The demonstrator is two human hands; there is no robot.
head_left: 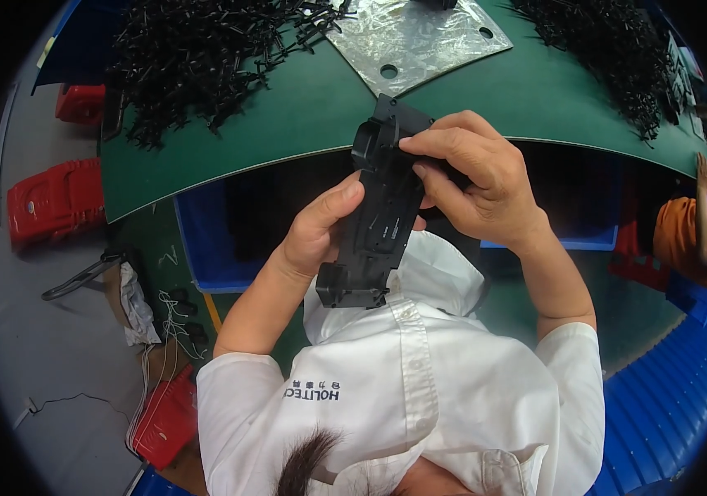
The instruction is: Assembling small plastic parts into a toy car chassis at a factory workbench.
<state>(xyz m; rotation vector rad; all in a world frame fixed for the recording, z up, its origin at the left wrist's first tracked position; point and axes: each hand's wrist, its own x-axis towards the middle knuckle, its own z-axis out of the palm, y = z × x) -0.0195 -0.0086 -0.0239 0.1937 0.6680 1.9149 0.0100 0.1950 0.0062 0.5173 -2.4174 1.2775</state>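
Observation:
In front of my chest I hold a long black moulded plastic part (pixel 380 217), tilted with its far end near the table edge. Raised blocks stand at both of its ends. My left hand (pixel 320 223) grips its left side, the thumb lying on top and the other fingers mostly hidden beneath. At the far end, my right hand (pixel 477 174) is closed with thumb and forefinger pinched against the part's right edge. Whether a small piece sits between those fingertips I cannot make out.
The green table (pixel 304 116) bears a heap of small black parts (pixel 196 66) at left, another heap (pixel 601 58) at right and a metal plate (pixel 419 41) between them. Red stools (pixel 56 202) and blue bins (pixel 221 240) stand below. A person in orange (pixel 688 236) sits at right.

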